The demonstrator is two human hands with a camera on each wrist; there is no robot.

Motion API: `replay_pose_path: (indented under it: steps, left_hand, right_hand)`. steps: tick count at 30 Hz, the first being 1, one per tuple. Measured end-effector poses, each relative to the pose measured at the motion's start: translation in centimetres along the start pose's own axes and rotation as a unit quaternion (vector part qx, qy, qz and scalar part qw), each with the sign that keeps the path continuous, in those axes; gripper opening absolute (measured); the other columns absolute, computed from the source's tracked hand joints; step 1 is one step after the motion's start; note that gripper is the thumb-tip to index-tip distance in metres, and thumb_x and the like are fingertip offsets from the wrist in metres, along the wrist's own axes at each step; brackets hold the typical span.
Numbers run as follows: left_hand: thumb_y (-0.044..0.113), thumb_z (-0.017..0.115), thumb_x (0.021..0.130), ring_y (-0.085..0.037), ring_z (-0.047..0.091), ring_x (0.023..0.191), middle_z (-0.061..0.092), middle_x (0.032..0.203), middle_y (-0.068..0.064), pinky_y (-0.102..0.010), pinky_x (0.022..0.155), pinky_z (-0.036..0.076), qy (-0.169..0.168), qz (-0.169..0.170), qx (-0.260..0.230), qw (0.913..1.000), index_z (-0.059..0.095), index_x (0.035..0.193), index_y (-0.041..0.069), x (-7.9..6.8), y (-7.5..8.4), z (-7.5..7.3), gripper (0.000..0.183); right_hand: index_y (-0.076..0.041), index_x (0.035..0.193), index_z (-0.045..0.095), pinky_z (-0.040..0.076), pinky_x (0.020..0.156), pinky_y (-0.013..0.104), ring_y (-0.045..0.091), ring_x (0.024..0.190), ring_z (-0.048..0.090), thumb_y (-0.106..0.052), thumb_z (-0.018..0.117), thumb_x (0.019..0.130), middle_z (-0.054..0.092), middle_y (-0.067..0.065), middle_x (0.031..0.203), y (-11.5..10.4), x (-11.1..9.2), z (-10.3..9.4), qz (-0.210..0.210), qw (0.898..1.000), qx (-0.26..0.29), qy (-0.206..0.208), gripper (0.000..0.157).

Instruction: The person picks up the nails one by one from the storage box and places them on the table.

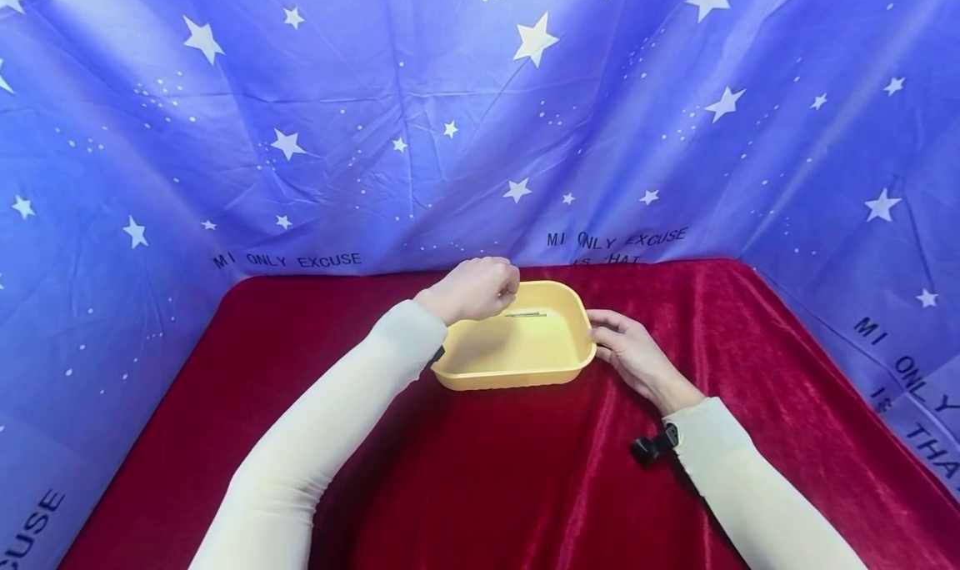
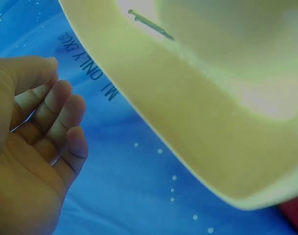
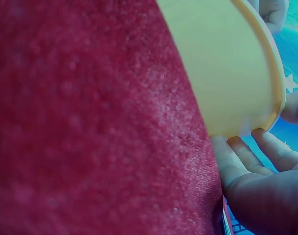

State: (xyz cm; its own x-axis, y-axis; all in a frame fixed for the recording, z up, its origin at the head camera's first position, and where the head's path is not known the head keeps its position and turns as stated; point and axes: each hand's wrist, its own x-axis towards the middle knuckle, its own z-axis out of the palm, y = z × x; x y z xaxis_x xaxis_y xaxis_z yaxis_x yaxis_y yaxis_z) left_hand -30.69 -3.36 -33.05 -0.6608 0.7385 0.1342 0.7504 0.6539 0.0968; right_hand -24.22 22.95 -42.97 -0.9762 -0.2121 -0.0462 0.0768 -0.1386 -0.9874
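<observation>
A yellow rectangular plastic tub (image 1: 510, 378) with rounded corners sits toward the back of the table. Slim metal nail-like pieces (image 1: 527, 314) lie together on its floor near the far wall; the left wrist view shows them (image 2: 151, 24) closer. My left hand (image 1: 480, 289) hovers over the tub's far left part, fingers loosely bent. Nothing shows between those fingers in the left wrist view, where the hand (image 2: 36, 132) is beside the rim. My right hand (image 1: 633, 353) has its fingertips against the tub's outer right side, fingers spread and only slightly bent.
Dark red velvet cloth (image 1: 480, 470) covers the table. Blue star-print fabric (image 1: 405, 120) with lettering hangs behind and along both sides. A black wrist camera (image 1: 654, 445) is strapped at the right sleeve.
</observation>
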Motion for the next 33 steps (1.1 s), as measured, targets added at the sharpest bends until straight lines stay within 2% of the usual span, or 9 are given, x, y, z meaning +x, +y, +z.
replay_pose_path:
  steps: [7, 23, 33]
  left_hand:
    - [0.010, 0.059, 0.085, -0.011, 0.053, 0.079, 0.057, 0.084, 0.005, -0.030, 0.068, 0.049, -0.010, -0.003, -0.001, 0.9999, 0.061, 0.081, 0.016, 1.1, 0.3, 0.8, 0.008]
    - [0.007, 0.055, 0.082, -0.011, 0.050, 0.074, 0.055, 0.078, 0.006, -0.027, 0.060, 0.044, -0.016, 0.000, 0.022, 0.9996, 0.054, 0.072, 0.018, 3.0, 1.0, 2.4, 0.015]
    - [0.010, 0.053, 0.086, -0.015, 0.049, 0.068, 0.054, 0.075, 0.004, -0.032, 0.062, 0.048, -0.062, -0.011, 0.074, 0.9952, 0.048, 0.066, 0.018, 4.4, 1.0, 3.4, 0.022]
  right_hand:
    - [0.015, 0.136, 0.034, 0.054, 0.084, 0.027, 0.017, 0.096, 0.061, 0.004, 0.051, 0.091, 0.057, 0.015, 0.116, 0.3, 0.2, 0.2, 0.002, 1.000, 0.004, -0.004, 0.049]
    - [0.015, 0.136, 0.034, 0.054, 0.084, 0.028, 0.017, 0.095, 0.061, 0.002, 0.052, 0.092, 0.056, 0.014, 0.116, 0.1, 0.1, -0.1, 0.003, 1.000, 0.000, -0.001, 0.049]
    - [0.015, 0.136, 0.034, 0.055, 0.082, 0.026, 0.017, 0.092, 0.061, 0.003, 0.052, 0.091, 0.055, 0.014, 0.116, -0.1, 0.0, 0.0, 0.000, 1.000, -0.002, 0.001, 0.050]
